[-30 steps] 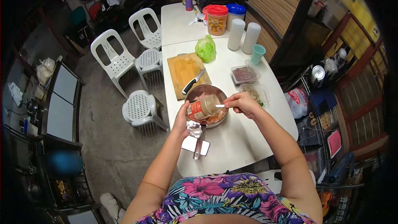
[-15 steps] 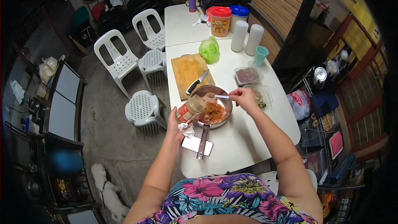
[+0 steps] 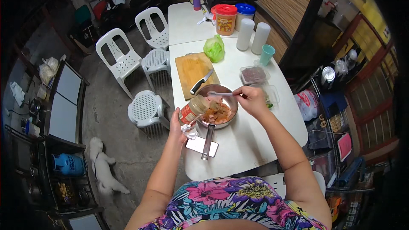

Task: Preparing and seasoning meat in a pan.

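My left hand (image 3: 175, 124) is closed around a glass jar (image 3: 188, 113) with a red label, tilted with its mouth over the pan's left rim. Something white and crumpled (image 3: 190, 132) sits against the same hand. Between the fingertips of my right hand (image 3: 252, 99) is a pale spoon (image 3: 221, 94), held level above the far side of the pan. The metal pan (image 3: 228, 121) contains pieces of raw meat (image 3: 218, 115) with brown powder on top. Its handle (image 3: 208, 141) points toward me, across a phone (image 3: 196, 146) with a white screen.
Beyond the pan lie a cutting board (image 3: 189, 70) with a knife (image 3: 202, 81) and a green lettuce in plastic (image 3: 214, 49). Clear containers (image 3: 254, 75) and a teal cup (image 3: 267, 55) stand at the right. White stools (image 3: 147, 110) and a white dog (image 3: 104, 168) are left of the table.
The spoon, earlier carrying a pale heap, now looks flatter and has shifted slightly left and away. A greyish-brown patch of powder shows on the meat. The dog has moved on the floor.
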Demonstrator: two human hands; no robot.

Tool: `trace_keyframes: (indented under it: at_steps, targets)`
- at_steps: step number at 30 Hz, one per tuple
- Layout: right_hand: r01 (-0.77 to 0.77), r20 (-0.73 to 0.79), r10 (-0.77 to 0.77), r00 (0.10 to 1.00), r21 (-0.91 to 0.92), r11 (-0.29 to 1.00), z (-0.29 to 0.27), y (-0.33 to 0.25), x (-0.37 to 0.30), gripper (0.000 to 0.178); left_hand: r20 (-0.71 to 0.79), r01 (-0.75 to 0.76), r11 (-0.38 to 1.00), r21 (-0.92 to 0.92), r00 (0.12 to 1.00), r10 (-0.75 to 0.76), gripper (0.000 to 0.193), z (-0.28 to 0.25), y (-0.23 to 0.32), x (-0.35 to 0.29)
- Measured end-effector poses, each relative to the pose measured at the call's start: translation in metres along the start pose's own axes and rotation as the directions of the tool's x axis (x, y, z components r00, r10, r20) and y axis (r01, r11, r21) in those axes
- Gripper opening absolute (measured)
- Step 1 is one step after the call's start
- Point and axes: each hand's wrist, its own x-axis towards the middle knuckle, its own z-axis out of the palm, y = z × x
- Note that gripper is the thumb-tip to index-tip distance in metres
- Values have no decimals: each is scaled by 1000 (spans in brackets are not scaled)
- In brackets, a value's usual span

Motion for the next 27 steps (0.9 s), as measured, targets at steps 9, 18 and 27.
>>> trace_keyframes:
  at_steps: [9,18,27]
  targets:
    - [425,186,-412,892,-34,905,7,-17,-4,16,141,81,974,211,984,-113,47,44,4,-23]
    - [53,445,-82,892,78,996,9,-11,-17,18,91,65,945,322,991,-99,38,57,0,-25]
    - [-764,632,469,617,336,551,4,10,-9,16,30,111,967,230,992,-121,42,35,-9,-10]
